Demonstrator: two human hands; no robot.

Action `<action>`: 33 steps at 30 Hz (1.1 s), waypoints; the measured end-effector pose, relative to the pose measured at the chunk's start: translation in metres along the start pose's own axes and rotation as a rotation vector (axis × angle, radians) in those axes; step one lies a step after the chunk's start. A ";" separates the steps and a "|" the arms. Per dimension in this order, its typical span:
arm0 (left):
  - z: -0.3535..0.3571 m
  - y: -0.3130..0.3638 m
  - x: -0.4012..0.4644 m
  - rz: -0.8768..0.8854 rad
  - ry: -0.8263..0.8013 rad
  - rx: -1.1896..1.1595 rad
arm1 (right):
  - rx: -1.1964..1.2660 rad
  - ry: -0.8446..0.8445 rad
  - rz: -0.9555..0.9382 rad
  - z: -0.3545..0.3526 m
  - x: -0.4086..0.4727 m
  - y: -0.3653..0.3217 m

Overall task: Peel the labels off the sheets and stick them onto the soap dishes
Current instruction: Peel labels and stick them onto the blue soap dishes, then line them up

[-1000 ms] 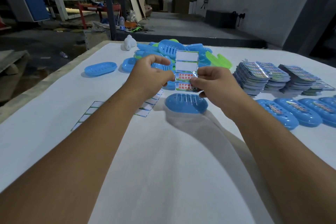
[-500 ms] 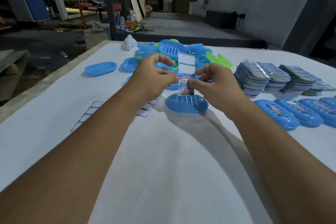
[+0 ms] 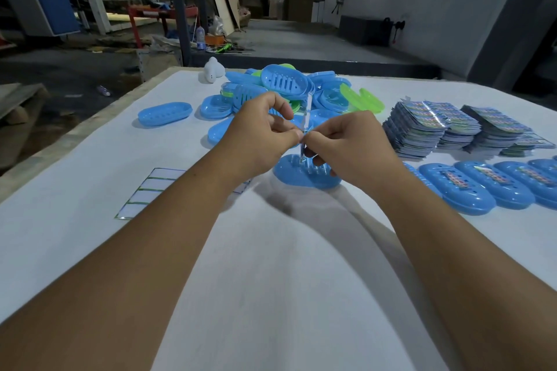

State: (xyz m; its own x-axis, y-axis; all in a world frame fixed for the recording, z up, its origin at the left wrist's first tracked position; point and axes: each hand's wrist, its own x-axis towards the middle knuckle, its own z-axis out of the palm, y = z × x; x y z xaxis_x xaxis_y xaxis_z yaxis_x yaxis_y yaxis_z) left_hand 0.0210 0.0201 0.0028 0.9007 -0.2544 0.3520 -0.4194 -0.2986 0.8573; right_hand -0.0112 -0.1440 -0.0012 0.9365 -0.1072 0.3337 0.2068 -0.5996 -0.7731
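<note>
I hold a narrow label sheet (image 3: 306, 113) upright and edge-on between both hands, above a blue soap dish (image 3: 294, 175) lying on the white table. My left hand (image 3: 262, 132) pinches the sheet from the left. My right hand (image 3: 346, 144) pinches it from the right, fingertips meeting the left hand's at the sheet's lower half. Whether a label is lifting off cannot be seen at this angle.
A heap of blue and green soap dishes (image 3: 286, 90) lies behind my hands. Stacks of label sheets (image 3: 428, 126) stand at the right, with a row of labelled blue dishes (image 3: 482, 187) in front. An emptied backing sheet (image 3: 144, 196) lies at the left, a lone blue dish (image 3: 165, 113) beyond it.
The sheet has turned from facing me to edge-on. Both hands have closed in until their fingertips meet on it.
</note>
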 end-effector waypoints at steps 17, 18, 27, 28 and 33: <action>0.004 -0.004 0.003 0.013 0.056 0.066 | 0.067 0.006 0.016 0.002 0.001 0.002; 0.004 -0.004 0.003 0.014 0.064 0.077 | 0.076 0.005 0.022 0.002 0.002 0.003; -0.001 -0.008 0.006 0.057 0.134 0.251 | 0.070 -0.035 0.099 -0.005 0.003 0.005; -0.002 -0.008 0.006 0.069 0.137 0.277 | 0.067 -0.037 0.105 -0.006 0.003 0.006; -0.006 -0.009 0.006 0.056 0.138 0.345 | 0.063 -0.033 0.141 -0.010 0.003 0.006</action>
State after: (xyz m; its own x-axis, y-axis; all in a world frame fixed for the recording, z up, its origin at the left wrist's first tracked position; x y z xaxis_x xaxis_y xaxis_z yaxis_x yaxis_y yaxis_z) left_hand 0.0309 0.0267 -0.0010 0.8722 -0.1595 0.4623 -0.4605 -0.5863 0.6665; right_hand -0.0098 -0.1560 0.0000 0.9663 -0.1599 0.2017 0.0886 -0.5292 -0.8439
